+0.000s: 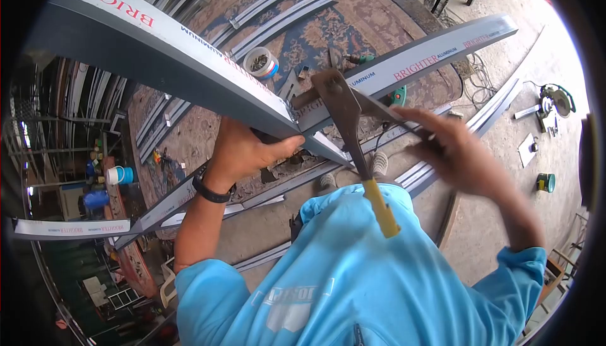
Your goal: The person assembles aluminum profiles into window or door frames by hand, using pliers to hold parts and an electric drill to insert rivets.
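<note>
L hand [247, 151] round bar [189, 71], R [451, 156] prob. round tool [346, 115]

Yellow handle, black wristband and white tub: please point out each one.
Yellow handle [380, 209]: head view, middle of its length.
Black wristband [210, 193]: head view, band around the left wrist.
White tub [271, 69]: head view, outer wall.

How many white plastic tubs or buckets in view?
2. A small round white tub of metal bits on the patterned rug, and a white-and-blue bucket farther left, beside a blue plastic container. More may be hidden in the clutter.
</note>
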A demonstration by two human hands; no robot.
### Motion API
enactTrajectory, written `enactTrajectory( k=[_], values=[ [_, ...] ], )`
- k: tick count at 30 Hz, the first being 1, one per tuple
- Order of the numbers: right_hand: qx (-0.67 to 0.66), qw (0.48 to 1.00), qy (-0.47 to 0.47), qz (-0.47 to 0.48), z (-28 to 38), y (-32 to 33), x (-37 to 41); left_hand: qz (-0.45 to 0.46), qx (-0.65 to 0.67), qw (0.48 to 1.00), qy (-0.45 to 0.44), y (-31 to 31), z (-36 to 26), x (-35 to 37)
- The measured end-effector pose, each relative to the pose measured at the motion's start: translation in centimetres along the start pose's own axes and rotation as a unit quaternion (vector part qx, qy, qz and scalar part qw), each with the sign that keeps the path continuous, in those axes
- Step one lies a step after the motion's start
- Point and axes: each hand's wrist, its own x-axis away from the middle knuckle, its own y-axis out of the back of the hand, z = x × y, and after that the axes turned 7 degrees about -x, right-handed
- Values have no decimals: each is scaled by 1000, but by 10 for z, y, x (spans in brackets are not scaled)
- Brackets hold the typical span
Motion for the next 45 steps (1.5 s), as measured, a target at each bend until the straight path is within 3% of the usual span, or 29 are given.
enactTrajectory(
  k=[1,3,4,5,7,9,10,11,13,16,19,20,21,23,25,27,29,31,33,36,39,41,45],
  values=[
    [157,987,13,45,12,29,-4,-9,4,1000,0,-1,1,1],
    [169,976,-9,134,43,46,-16,-11,10,1000,10,-2,1,2],
    [136,978,-66,143,51,38,-21,-13,13,1000,12,-3,1,0],
    [75,988,-62,116,38,19,-19,-14,16,1000,5,-3,1,-1],
    [-213,972,-81,65,0,-28,-4,-22,20,1000,-4,0,4,-2],
    [-453,884,-98,59,-17,-70,12,-15,-6,1000,-20,-2,5,1],
    [-525,835,-121,113,-14,-73,13,-10,-17,999,-26,-3,5,2],
    [-624,751,-167,137,-19,-81,18,-3,-5,1000,-20,-4,5,1],
    [-662,697,-193,194,-15,-77,24,5,12,1000,-15,-1,2,0],
    [-594,746,-234,190,2,-70,18,4,1,1000,-12,0,2,-1],
    [-554,775,-283,110,2,-81,15,-4,7,1000,-9,1,-4,0],
    [-588,759,-266,87,2,-81,14,4,16,1000,-11,0,3,1],
    [-530,807,-247,84,-6,-74,20,5,5,1000,-8,0,3,4],
    [-279,955,-90,-36,-25,-62,37,2,-16,1000,-9,1,0,2],
    [-144,976,-40,-157,-41,-50,64,-4,-65,997,-50,3,0,2],
    [112,960,44,-254,-65,-40,94,55,-37,998,23,5,-9,3],
    [139,927,-202,-285,-92,-44,136,25,-42,999,-17,1,-5,4],
    [218,883,-314,-271,-114,-34,153,41,-69,997,-2,1,-6,7],
    [257,864,-356,-246,-155,-8,168,31,-53,998,34,-2,1,11],
    [348,828,-428,-99,-158,23,174,30,-66,996,58,-4,1,15],
    [286,830,-456,-143,-121,49,166,45,-75,995,57,-2,6,17],
    [263,850,-427,-161,-113,71,158,45,-64,996,53,-3,7,17],
    [181,899,-351,-187,-147,108,115,22,-63,998,23,-4,-6,14]
  ],
)
